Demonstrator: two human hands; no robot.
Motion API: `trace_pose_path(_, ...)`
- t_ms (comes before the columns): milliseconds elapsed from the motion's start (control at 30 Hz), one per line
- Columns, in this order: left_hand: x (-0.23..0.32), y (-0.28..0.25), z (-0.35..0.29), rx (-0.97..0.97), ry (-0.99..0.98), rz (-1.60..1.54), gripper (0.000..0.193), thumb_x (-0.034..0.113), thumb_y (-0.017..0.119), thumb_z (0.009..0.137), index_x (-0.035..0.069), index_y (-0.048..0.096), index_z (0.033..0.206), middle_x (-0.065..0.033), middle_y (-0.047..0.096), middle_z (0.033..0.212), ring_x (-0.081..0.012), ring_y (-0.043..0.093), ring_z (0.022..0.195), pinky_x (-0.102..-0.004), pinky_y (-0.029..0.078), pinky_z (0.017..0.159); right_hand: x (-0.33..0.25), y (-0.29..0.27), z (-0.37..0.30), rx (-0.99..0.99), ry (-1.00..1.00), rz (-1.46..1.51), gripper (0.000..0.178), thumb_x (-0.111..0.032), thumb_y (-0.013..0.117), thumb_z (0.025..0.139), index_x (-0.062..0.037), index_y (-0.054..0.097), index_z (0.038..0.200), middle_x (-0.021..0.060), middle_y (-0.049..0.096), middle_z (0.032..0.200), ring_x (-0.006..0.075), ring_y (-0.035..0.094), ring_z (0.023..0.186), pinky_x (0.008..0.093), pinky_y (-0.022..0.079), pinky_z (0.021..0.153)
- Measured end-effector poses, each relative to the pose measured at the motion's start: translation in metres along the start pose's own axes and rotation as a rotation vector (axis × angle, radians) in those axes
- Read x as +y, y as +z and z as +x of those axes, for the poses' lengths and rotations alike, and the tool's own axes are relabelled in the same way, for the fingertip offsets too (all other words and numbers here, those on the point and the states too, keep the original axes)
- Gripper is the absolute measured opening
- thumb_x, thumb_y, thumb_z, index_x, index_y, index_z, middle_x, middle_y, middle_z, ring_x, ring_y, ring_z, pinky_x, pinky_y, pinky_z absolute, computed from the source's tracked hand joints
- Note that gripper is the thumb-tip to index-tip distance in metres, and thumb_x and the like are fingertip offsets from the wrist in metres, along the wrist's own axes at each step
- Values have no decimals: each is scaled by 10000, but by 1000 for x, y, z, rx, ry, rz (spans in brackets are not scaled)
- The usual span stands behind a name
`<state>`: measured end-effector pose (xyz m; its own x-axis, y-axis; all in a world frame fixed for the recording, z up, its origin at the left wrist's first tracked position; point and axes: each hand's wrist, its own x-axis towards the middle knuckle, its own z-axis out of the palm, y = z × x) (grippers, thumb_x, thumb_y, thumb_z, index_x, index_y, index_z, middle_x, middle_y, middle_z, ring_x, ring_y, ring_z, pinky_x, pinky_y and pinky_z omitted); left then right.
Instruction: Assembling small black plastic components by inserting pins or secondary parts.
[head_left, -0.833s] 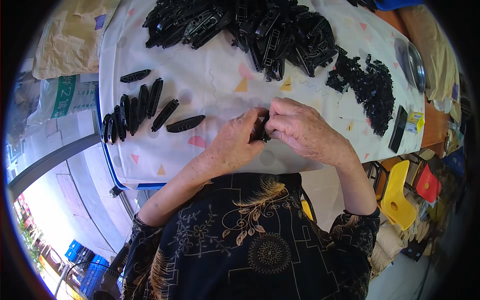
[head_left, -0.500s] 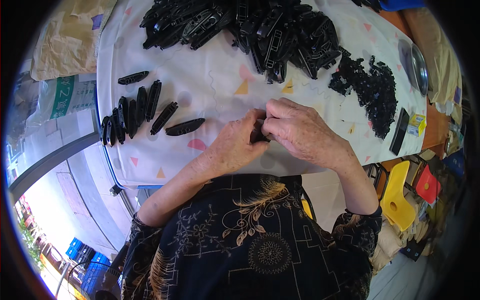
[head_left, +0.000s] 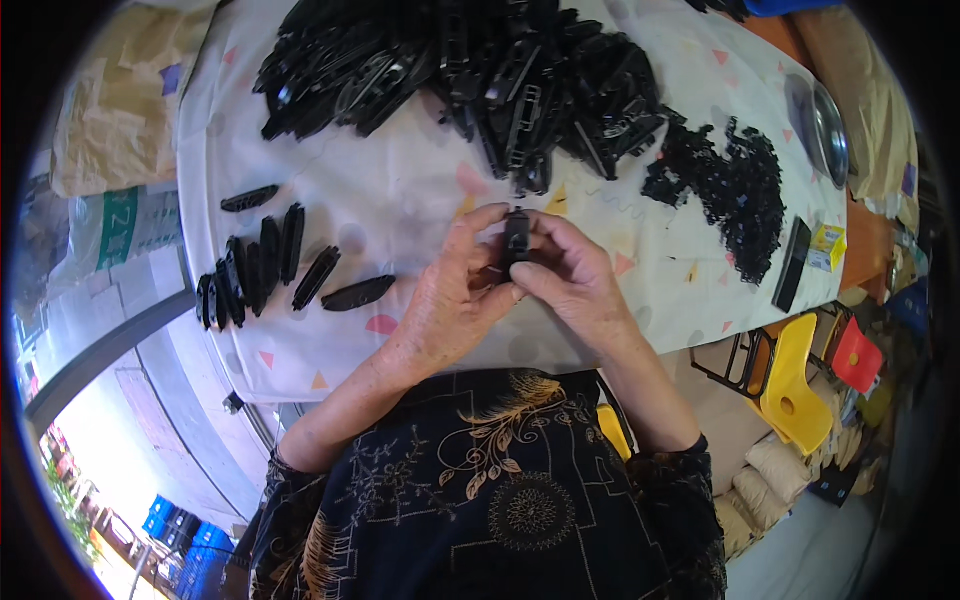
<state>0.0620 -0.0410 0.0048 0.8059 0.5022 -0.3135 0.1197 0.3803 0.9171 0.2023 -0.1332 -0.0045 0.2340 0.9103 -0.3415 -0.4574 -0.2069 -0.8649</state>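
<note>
Over the near part of the table, a black elongated plastic part (head_left: 516,236) stands lengthwise between my two hands. My left hand (head_left: 450,290) grips it from the left, thumb and fingers curled against it. From the right, my right hand (head_left: 575,280) pinches it, its thumb pressed on the lower end. The fingers partly hide the part. To the left lies a loose row of similar black parts (head_left: 262,262), with one single black part (head_left: 358,293) closest to my left hand. A large heap of black plastic parts (head_left: 520,95) lies beyond my hands.
A pile of small black pieces (head_left: 735,190) lies on the right of the patterned tablecloth (head_left: 400,220). Beside it are a dark flat bar (head_left: 792,265), a small yellow box (head_left: 827,247) and a round metal dish (head_left: 829,135). A yellow chair (head_left: 795,385) stands past the right edge.
My right hand has lowered and turned from above the part to its right side, uncovering it between my hands. The view has shifted slightly, so the table things appear a little lower on the left.
</note>
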Motion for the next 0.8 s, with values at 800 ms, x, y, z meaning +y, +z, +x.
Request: trace_pose_path(800,26,-36,-32,-102,288,1174,299,81,646,753,93,586,1045,-88,624,865,-291,627,755,-378,499,664,-34,-131,-14,874,-434,-1399,198,-191,682,844,-41,626,960,64,616,730,166,567,630,283,460,584)
